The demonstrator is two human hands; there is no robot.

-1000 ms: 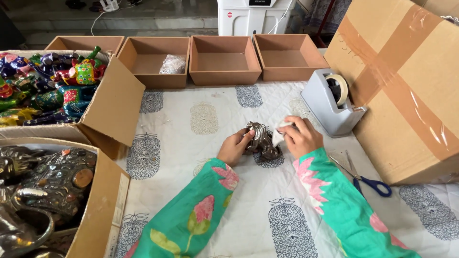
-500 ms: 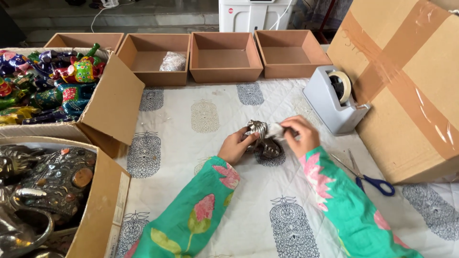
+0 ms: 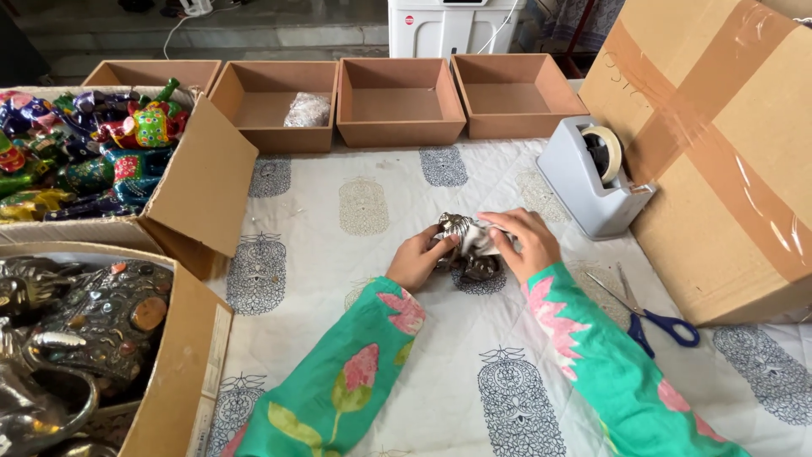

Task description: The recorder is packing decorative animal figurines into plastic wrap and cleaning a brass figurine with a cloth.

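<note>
A small dark metal figurine, partly covered in clear wrap, rests on the printed white cloth in the middle of the table. My left hand grips its left side. My right hand holds its right side, fingers pressed over the wrap. Both sleeves are green with pink flowers.
A grey tape dispenser and a large taped carton stand at right, blue-handled scissors near them. Three shallow brown trays line the back, one holding a wrapped piece. Cartons of colourful and metal figurines sit at left.
Both hands have turned the figurine slightly, and my right hand has moved over the wrap on top of it. The view has shifted a little.
</note>
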